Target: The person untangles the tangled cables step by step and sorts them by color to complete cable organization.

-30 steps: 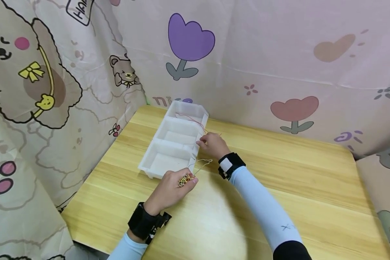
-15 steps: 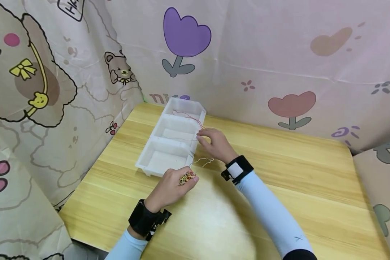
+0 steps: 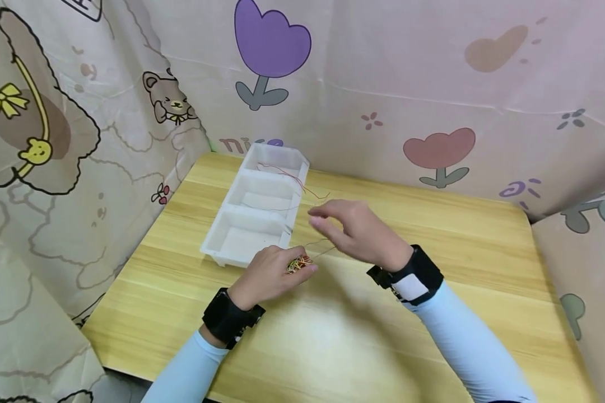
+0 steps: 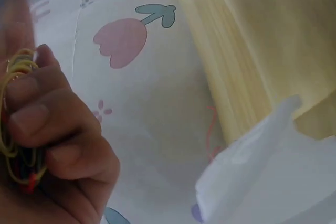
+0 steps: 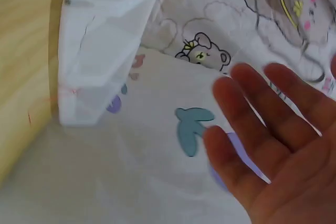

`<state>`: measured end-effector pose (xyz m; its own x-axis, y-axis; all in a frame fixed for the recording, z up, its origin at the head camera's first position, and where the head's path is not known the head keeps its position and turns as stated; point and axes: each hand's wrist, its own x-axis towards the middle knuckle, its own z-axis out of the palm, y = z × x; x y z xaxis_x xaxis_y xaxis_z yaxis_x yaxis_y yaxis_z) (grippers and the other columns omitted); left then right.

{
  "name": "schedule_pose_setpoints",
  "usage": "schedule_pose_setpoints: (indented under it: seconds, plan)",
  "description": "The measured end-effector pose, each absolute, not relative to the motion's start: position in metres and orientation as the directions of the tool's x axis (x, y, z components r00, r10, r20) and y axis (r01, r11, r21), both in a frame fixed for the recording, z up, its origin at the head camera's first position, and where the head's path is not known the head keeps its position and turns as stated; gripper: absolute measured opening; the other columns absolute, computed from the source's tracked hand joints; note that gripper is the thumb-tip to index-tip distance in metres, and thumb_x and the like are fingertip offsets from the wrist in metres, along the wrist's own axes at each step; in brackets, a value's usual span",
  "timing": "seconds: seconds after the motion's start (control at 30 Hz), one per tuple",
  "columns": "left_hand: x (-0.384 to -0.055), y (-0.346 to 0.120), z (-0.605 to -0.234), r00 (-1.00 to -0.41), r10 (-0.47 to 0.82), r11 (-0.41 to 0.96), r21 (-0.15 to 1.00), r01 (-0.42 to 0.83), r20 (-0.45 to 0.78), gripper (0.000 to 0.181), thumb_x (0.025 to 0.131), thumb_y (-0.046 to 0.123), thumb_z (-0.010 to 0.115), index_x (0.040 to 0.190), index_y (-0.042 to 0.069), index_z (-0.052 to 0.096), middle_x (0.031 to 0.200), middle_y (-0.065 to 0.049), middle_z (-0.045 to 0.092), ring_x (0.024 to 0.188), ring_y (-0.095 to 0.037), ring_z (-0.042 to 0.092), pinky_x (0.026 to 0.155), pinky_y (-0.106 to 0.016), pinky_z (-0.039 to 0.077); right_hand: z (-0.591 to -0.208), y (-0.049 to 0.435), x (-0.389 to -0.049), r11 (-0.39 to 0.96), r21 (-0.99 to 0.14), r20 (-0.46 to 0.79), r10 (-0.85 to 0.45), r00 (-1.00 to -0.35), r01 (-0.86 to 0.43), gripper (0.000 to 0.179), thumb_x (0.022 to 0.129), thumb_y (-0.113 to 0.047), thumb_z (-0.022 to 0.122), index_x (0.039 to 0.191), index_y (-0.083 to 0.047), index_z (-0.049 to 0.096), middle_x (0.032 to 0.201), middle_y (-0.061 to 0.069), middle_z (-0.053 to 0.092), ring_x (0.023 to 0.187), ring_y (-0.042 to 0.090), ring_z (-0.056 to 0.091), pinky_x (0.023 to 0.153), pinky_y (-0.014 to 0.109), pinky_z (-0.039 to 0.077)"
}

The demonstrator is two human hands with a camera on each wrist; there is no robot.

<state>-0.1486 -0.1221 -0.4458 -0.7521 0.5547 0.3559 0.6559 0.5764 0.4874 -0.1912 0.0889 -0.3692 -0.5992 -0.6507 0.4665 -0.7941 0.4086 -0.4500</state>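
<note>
Right grip [image 3: 365,232] drawn back from tray [image 3: 244,240], relaxed; left grip [image 3: 266,275] clasping wire tangle [image 3: 298,264]

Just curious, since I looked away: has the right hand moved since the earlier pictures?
Yes: in the head view, the right hand has moved rightward, away from the white tray.

By the white tray's [image 3: 249,242] near end, the left hand [image 3: 268,274] partly hides the bundle of coloured strands [image 3: 299,264], while the pale strand [image 3: 274,210] over the tray's middle compartment is too faint to trace fully.
</note>
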Motion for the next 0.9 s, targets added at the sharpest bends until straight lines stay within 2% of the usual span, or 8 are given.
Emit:
schedule_pose_setpoints:
  seconds: [0.07, 0.17, 0.27, 0.37, 0.43, 0.63, 0.73, 0.9]
  plan:
    - [-0.152, -0.118, -0.443, -0.745, 0.561, 0.607, 0.433, 0.667, 0.361, 0.034, 0.091, 0.056, 0.047, 0.085, 0.026, 0.061, 0.05, 0.015, 0.039, 0.042, 0.0, 0.034, 0.038, -0.023, 0.032, -0.367, 0.088, -0.183, 0.452, -0.379, 0.403, -0.705, -0.584, -0.808, 0.041, 0.096, -0.04, 0.047, 0.116, -0.006, 0.061, 0.11, 0.006, 0.063, 0.105, 0.013, 0.053, 0.089, 0.038, 0.046]
    - [-0.156, -0.115, -0.438, -0.726, 0.568, 0.645, 0.337, 0.686, 0.388, 0.039, 0.088, 0.061, 0.047, 0.072, 0.026, 0.053, 0.046, 0.012, 0.03, 0.039, -0.004, 0.028, 0.035, -0.023, 0.024, -0.371, 0.087, -0.175, 0.504, -0.328, 0.297, -0.748, -0.594, -0.799, 0.048, 0.094, -0.044, 0.05, 0.119, -0.003, 0.058, 0.111, 0.01, 0.063, 0.104, 0.016, 0.054, 0.089, 0.039, 0.047]
    - [-0.159, -0.114, -0.434, -0.7, 0.571, 0.667, 0.255, 0.7, 0.429, 0.044, 0.087, 0.061, 0.049, 0.064, 0.025, 0.042, 0.047, 0.01, 0.025, 0.04, -0.007, 0.026, 0.036, -0.025, 0.02, -0.378, 0.087, -0.171, 0.522, -0.376, 0.217, -0.754, -0.621, -0.765, 0.031, 0.094, -0.035, 0.054, 0.1, -0.006, 0.064, 0.085, 0.004, 0.064, 0.078, 0.011, 0.057, 0.07, 0.032, 0.051]
    - [-0.162, -0.112, -0.431, -0.675, 0.58, 0.677, 0.191, 0.711, 0.457, 0.043, 0.088, 0.055, 0.053, 0.062, 0.023, 0.04, 0.049, 0.011, 0.028, 0.042, -0.007, 0.03, 0.036, -0.025, 0.022, -0.388, 0.086, -0.17, 0.517, -0.417, 0.202, -0.75, -0.63, -0.748, 0.021, 0.094, -0.021, 0.055, 0.075, -0.012, 0.06, 0.061, -0.006, 0.048, 0.055, 0.006, 0.044, 0.052, 0.026, 0.044]
    - [-0.163, -0.111, -0.431, -0.66, 0.597, 0.673, 0.164, 0.722, 0.457, 0.038, 0.089, 0.047, 0.055, 0.062, 0.022, 0.042, 0.05, 0.011, 0.031, 0.042, -0.007, 0.031, 0.036, -0.025, 0.023, -0.395, 0.085, -0.169, 0.514, -0.419, 0.215, -0.745, -0.632, -0.749, 0.027, 0.093, -0.014, 0.055, 0.067, -0.015, 0.053, 0.056, -0.008, 0.038, 0.05, 0.006, 0.037, 0.047, 0.024, 0.038]
    - [-0.162, -0.106, -0.431, -0.677, 0.631, 0.663, 0.189, 0.724, 0.379, 0.025, 0.09, 0.03, 0.05, 0.067, 0.022, 0.046, 0.05, 0.01, 0.033, 0.041, -0.006, 0.032, 0.035, -0.022, 0.024, -0.415, 0.087, -0.164, 0.56, -0.364, 0.314, -0.679, -0.664, -0.744, 0.028, 0.093, -0.017, 0.054, 0.066, -0.019, 0.046, 0.056, -0.01, 0.032, 0.048, 0.004, 0.032, 0.042, 0.023, 0.032]
    - [-0.163, -0.104, -0.431, -0.677, 0.654, 0.624, 0.266, 0.735, 0.338, 0.026, 0.094, 0.034, 0.048, 0.071, 0.022, 0.047, 0.05, 0.01, 0.033, 0.041, -0.005, 0.032, 0.036, -0.022, 0.023, -0.421, 0.093, -0.163, 0.525, -0.34, 0.388, -0.677, -0.625, -0.78, 0.023, 0.091, -0.015, 0.056, 0.069, -0.019, 0.049, 0.057, -0.01, 0.036, 0.048, 0.004, 0.034, 0.042, 0.022, 0.033]
    - [-0.164, -0.11, -0.43, -0.617, 0.717, 0.532, 0.317, 0.785, 0.323, 0.034, 0.099, 0.04, 0.039, 0.072, 0.022, 0.046, 0.051, 0.012, 0.033, 0.042, -0.002, 0.031, 0.041, -0.021, 0.025, -0.427, 0.126, -0.163, 0.447, -0.285, 0.49, -0.693, -0.529, -0.848, 0.013, 0.082, 0.0, 0.054, 0.082, -0.013, 0.059, 0.071, -0.007, 0.058, 0.06, 0.002, 0.05, 0.051, 0.024, 0.049]
